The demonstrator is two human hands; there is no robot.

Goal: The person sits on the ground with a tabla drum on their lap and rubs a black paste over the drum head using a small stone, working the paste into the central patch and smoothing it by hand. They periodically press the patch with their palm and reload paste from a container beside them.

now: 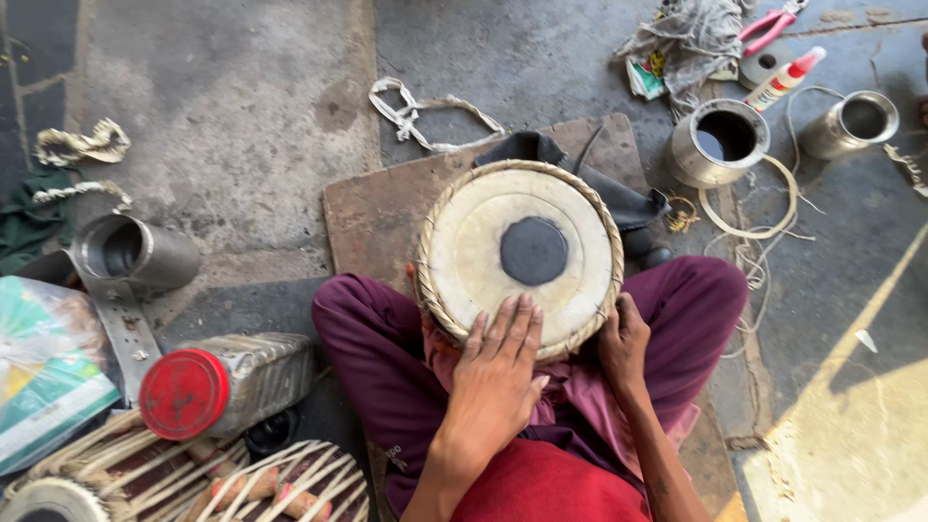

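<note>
Round hand drum with pale skin head, black centre spot and woven rim [522, 256] sits steadied in the lap: left hand [498, 372] flat, fingers spread, on the skin; right hand [623, 343] gripping the rim. Next seems to call for firm bracing.

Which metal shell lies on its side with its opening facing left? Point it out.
The metal shell at far left, beside the red-lidded jar. The two at upper right show their open mouths to the camera instead.

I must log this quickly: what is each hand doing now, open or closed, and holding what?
Left hand: open, fingers flat on the drum skin.
Right hand: curled on the drum's rim; grip cannot be told.
</note>
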